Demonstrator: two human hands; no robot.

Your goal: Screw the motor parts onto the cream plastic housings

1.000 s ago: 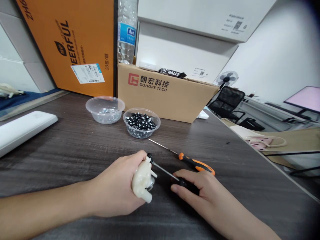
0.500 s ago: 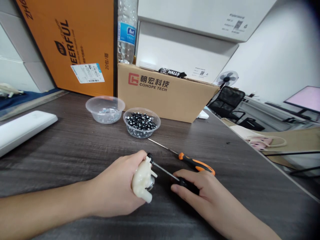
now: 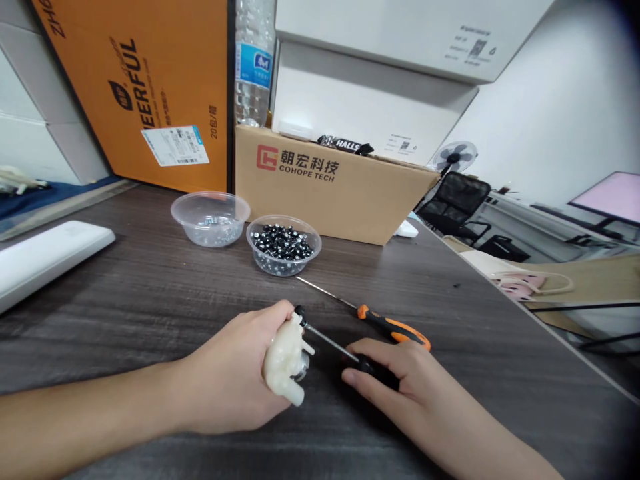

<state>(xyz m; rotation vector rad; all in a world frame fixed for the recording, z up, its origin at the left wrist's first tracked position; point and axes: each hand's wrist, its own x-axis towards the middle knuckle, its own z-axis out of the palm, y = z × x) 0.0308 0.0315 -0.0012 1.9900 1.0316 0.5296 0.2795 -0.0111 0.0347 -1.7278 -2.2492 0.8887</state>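
My left hand [image 3: 245, 373] is wrapped round a cream plastic pump-like part [image 3: 281, 360] with short spouts and a shiny metal piece on its right side. At the part's top edge sits a small black round piece [image 3: 300, 315], and the tip of a screwdriver [image 3: 330, 341] meets it. My right hand [image 3: 400, 383] grips the black handle of that screwdriver, whose shaft slants up to the left. Just beyond lies a second screwdriver [image 3: 387, 325] with an orange and black handle. Its tip points at a clear tub [image 3: 284, 267] of small black pieces with shiny centres.
Another clear tub [image 3: 210, 233] holds small silvery pieces. A brown carton [image 3: 310, 197], an orange carton [image 3: 185, 80] and white boxes [image 3: 360, 107] wall off the back. A white device [image 3: 55, 257] lies at the left. The table's edge [image 3: 540, 323] runs along the right.
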